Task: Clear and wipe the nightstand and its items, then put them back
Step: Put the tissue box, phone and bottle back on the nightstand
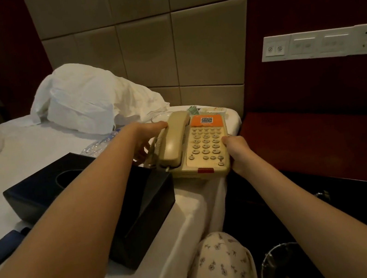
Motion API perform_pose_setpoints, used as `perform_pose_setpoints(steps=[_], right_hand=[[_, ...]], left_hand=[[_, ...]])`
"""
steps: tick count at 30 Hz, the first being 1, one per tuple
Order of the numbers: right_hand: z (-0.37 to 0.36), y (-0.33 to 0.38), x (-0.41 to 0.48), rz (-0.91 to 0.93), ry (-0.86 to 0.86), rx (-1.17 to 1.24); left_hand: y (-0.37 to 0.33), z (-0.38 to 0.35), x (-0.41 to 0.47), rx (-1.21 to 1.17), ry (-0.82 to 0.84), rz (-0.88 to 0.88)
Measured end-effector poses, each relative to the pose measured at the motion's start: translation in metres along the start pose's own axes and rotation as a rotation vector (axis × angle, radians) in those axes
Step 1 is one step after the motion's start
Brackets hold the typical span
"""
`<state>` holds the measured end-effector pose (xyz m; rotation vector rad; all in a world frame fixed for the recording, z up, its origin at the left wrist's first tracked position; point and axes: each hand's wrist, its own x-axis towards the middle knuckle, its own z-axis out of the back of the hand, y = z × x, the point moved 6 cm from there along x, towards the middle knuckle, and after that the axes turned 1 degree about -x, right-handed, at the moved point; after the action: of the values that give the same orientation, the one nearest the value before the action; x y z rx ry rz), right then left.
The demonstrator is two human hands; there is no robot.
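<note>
On the near corner of the white-sheeted bed sits a beige plastic desk telephone, its handset in the cradle and an orange sticker with a square code above the keypad. I cannot tell if the base rests on the sheet or is a little lifted. The left hand grasps the left side, with the thumb against the upper end of the handset and the fingers curled down by the cord. The right hand grasps the right edge of the base, the thumb on the keypad side and the fingers hidden below. A black rectangular tissue box lies just beside the telephone, on its left. The dark red-brown wooden nightstand stands to the right of the bed, apart from the telephone.
</note>
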<state>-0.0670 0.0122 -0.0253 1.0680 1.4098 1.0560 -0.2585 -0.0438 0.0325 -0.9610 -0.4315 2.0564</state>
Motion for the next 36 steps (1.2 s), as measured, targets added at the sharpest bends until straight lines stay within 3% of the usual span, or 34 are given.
perform_pose_setpoints(steps=[9, 15, 21, 28, 36], right_hand=[[0.093, 0.031, 0.007, 0.032, -0.123, -0.084], [0.146, 0.038, 0.03, 0.03, -0.205, -0.067], [0.187, 0.042, 0.069, 0.017, -0.277, -0.038], [0.22, 0.05, 0.138, 0.029, -0.35, -0.061], [0.238, 0.044, 0.219, -0.003, -0.405, -0.113]], left_hand=[[-0.064, -0.059, -0.002, 0.076, 0.089, -0.169], [-0.096, -0.106, 0.039, -0.202, 0.123, -0.176], [-0.146, -0.138, 0.086, -0.293, 0.099, -0.185], [-0.212, -0.173, 0.146, -0.235, 0.089, -0.288], [-0.259, -0.191, 0.217, -0.049, -0.052, -0.385]])
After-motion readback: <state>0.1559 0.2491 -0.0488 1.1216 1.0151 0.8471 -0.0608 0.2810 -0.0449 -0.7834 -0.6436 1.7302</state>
